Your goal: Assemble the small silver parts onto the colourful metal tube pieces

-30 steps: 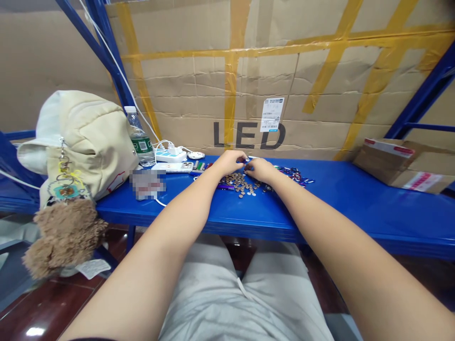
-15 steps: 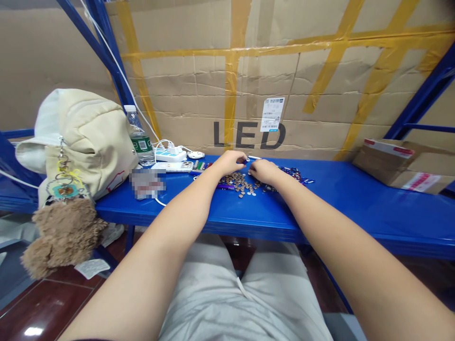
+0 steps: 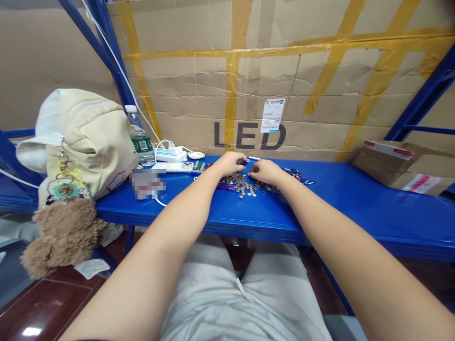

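Note:
On the blue shelf, a loose pile of coins (image 3: 238, 181), brownish and silvery, lies spread below my two hands. My left hand (image 3: 232, 163) is at the pile's far side, thumb and fingers closed in a pinch; a small shiny coin (image 3: 247, 160) shows at the fingertips. My right hand (image 3: 266, 171) bends in from the other side, its fingertips pinched together low over the pile; what they hold, if anything, is hidden. Behind the fingers lies a thin white pen-like stick (image 3: 254, 158). A purple pen (image 3: 226, 188) rests beside the coins.
Left of the pile are a white phone (image 3: 173, 166), a power strip (image 3: 170, 155), a water bottle (image 3: 141, 137) and a cream bag (image 3: 92, 137). A tangled dark bundle (image 3: 296, 175) lies right of my hand. A cardboard box (image 3: 405, 166) stands far right; a large carton (image 3: 199, 94) backs the shelf.
My right hand has shifted very slightly, its fingertips a little lower and nearer the coins. The left hand stays almost in place, still pinching.

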